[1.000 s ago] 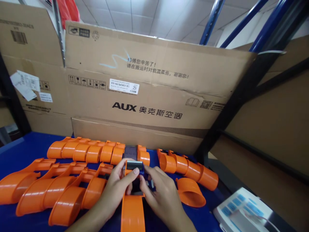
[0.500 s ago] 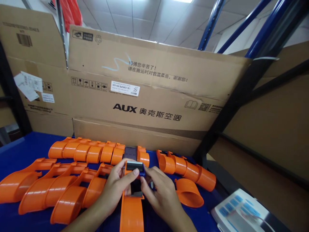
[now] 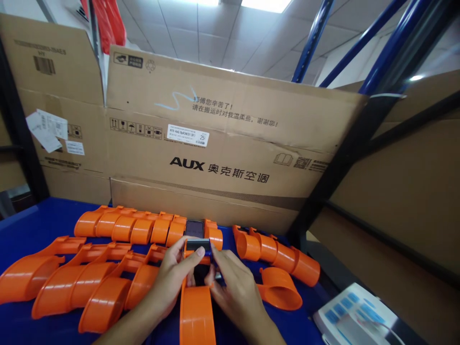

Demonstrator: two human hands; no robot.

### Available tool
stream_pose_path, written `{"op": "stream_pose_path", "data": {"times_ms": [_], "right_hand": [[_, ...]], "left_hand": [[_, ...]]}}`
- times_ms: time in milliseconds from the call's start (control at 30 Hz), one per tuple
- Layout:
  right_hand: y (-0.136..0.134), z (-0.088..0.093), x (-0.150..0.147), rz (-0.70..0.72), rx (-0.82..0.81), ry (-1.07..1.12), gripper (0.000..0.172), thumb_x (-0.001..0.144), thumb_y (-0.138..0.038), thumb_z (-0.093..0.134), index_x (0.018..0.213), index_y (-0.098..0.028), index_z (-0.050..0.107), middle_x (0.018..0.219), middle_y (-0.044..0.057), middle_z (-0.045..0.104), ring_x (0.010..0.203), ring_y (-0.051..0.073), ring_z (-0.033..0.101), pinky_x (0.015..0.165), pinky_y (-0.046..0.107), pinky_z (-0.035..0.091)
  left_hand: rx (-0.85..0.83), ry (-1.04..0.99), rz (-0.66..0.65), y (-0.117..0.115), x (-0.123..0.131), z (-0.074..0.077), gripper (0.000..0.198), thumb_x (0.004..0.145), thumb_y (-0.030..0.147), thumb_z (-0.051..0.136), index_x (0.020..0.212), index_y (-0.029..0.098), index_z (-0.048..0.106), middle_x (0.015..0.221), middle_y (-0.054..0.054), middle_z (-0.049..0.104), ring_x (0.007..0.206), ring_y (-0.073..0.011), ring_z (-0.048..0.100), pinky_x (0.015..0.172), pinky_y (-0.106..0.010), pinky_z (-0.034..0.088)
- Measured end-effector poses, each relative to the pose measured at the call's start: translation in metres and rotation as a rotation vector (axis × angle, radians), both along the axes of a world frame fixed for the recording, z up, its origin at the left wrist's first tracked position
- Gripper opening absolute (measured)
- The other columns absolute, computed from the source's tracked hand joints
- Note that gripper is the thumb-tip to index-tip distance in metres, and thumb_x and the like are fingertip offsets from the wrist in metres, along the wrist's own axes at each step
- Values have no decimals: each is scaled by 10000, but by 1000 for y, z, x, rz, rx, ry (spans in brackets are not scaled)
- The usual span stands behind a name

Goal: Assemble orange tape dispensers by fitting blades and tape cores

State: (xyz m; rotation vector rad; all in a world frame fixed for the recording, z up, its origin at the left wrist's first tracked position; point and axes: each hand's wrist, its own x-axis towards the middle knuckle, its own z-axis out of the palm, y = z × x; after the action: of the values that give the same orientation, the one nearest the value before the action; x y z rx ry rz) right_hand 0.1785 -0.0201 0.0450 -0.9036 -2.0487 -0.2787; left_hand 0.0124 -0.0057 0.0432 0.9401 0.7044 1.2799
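Low in the middle of the head view, an orange tape dispenser (image 3: 197,311) is held between my two hands, with its round orange part toward me. At its far end are a dark roller (image 3: 196,245) and a pale toothed strip along the edge. My left hand (image 3: 171,275) is closed around the left side of that end, its thumb lying across the roller. My right hand (image 3: 235,282) grips the right side, fingertips against a small blue part (image 3: 208,250). Fingers partly hide the dark middle section.
Several similar orange dispensers (image 3: 142,231) lie in rows on the blue tabletop (image 3: 21,326), left and right of my hands. A dark phone-like rectangle (image 3: 194,228) stands behind them. A white device with blue keys (image 3: 354,314) sits at right. A cardboard wall (image 3: 230,148) closes off the back.
The dispenser's far end has tilted, so less of the roller and dark middle section shows. My right hand has shifted slightly left along its side. The head view has tipped up a little.
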Motion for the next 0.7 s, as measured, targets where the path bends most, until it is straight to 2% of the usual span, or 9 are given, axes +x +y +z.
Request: {"op": "stream_pose_path", "data": {"times_ms": [233,367,500,700], "right_hand": [[-1,-3,-4,-39,22,-23,406,917,-57,506,1303,-133,608,756,74,671,658,212,645,606,343,598],[-1,1,-3,-23,-26,-11,385,925,-74,516,1296,-130,605,834,104,698,719,222,662,631,346,599],[1,5,6,58,-30,26,365,931,-131,591,1295,-153,596,942,124,723,805,236,676,711,382,605],[-1,8,14,31,-4,71,310,924,-169,610,1233,-169,637,799,74,692,677,210,645,595,341,574]], "left_hand": [[-29,0,-42,0,-2,1,391,768,468,826,972,199,630,425,106,450,356,-61,364,426,-182,337],[-33,-14,-28,1,-2,2,400,744,469,841,955,195,640,428,104,456,350,-56,352,409,-178,324],[9,1,5,1,-1,-1,398,754,474,832,963,197,636,457,108,450,370,-56,358,418,-174,342],[126,135,-24,-3,2,-3,374,839,557,722,896,196,640,439,90,468,331,-72,400,391,-184,315]]}}
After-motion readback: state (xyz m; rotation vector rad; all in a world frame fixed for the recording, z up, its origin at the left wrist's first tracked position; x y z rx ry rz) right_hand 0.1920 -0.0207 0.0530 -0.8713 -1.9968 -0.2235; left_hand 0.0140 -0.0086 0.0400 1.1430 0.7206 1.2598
